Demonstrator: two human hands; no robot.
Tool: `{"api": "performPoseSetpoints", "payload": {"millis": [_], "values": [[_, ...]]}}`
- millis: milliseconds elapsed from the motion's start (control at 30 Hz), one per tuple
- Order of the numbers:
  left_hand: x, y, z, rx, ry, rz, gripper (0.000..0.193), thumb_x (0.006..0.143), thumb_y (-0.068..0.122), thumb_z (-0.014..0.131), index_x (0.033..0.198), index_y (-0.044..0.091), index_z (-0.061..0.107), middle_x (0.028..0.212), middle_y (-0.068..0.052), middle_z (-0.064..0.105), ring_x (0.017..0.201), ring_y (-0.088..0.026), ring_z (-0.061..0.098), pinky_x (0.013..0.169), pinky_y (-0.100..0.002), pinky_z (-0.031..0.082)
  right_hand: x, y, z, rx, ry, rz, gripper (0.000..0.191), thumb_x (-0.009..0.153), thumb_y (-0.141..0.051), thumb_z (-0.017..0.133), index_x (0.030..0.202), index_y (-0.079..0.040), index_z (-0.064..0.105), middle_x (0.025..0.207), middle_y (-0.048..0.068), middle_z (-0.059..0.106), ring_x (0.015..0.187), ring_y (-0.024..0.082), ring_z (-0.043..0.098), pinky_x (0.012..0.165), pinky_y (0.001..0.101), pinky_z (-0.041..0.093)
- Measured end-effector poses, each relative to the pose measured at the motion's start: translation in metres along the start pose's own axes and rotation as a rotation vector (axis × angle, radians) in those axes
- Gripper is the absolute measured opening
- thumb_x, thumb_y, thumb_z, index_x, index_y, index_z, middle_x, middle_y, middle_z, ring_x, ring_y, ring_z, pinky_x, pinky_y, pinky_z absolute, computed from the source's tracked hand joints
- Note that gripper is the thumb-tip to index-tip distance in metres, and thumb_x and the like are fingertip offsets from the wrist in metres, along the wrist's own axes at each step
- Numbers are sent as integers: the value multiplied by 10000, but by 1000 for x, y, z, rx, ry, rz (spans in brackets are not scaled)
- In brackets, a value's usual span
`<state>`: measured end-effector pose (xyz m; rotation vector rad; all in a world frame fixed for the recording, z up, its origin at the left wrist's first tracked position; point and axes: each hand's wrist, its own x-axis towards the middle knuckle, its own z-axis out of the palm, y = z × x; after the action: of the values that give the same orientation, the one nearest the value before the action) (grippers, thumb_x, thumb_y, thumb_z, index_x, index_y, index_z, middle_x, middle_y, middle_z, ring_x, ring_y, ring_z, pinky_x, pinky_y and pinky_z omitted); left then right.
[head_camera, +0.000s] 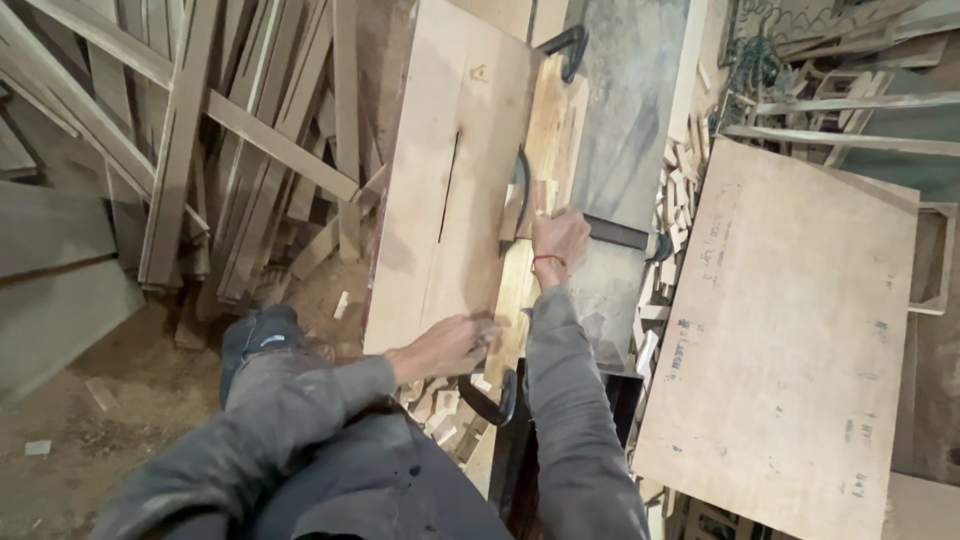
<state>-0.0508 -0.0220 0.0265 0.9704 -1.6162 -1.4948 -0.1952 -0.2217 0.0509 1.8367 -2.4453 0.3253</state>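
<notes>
A pale plywood saw table with a dark blade slot runs away from me. Along its right side lies a wooden sliding jig with black handles at the far end and the near end. My right hand presses down on a small wood piece next to the curved black guard. My left hand rests fingers-down on the near edge of the plywood table, beside the jig. Both sleeves are grey.
Long wooden planks and slats are piled at the left. A large plywood sheet lies to the right. Small offcut blocks are heaped between the saw and that sheet. Sawdust covers the floor at lower left.
</notes>
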Motion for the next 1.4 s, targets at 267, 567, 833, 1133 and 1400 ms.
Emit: {"api": "performPoseSetpoints", "payload": {"millis": [267, 567, 833, 1133, 1400], "values": [[-44, 8, -42, -18, 154, -24, 439, 845, 77, 598, 1270, -25, 630, 1040, -216, 758, 963, -377, 746, 860, -449, 585, 42, -3, -5, -34, -85, -132, 342, 761, -379, 787, 810, -40, 775, 828, 238, 727, 824, 420, 718, 738, 493, 554], [-50, 51, -85, 284, 444, 223, 495, 828, 92, 651, 1285, -79, 573, 1077, -297, 719, 954, -421, 704, 850, -449, 561, -113, 44, -138, 272, -212, -632, 92, 828, -29, 673, 885, -92, 708, 839, 87, 702, 739, 274, 694, 646, 389, 557], [-41, 51, -65, 640, -376, 24, 308, 844, 127, 622, 1140, 42, 646, 970, -164, 725, 952, -327, 709, 858, -436, 565, -221, 25, -163, 340, -234, -521, 269, 824, 39, 682, 1059, -79, 743, 996, 112, 713, 959, 309, 697, 838, 375, 563], [69, -33, -87, 1004, 157, 470, 326, 903, 117, 517, 1204, 10, 579, 1110, -158, 657, 1055, -315, 685, 904, -426, 578, -258, 61, -157, 488, -73, -105, 319, 855, 28, 705, 1169, -26, 707, 1161, 154, 720, 1069, 306, 711, 935, 366, 555], [-6, -24, -22, 291, -286, 96, 444, 812, 104, 721, 1249, 31, 693, 945, -139, 748, 817, -242, 683, 735, -374, 559, -271, 90, -154, 800, -62, 194, 294, 933, -18, 669, 1225, 16, 652, 1183, 122, 709, 1073, 204, 693, 946, 322, 551]]}}
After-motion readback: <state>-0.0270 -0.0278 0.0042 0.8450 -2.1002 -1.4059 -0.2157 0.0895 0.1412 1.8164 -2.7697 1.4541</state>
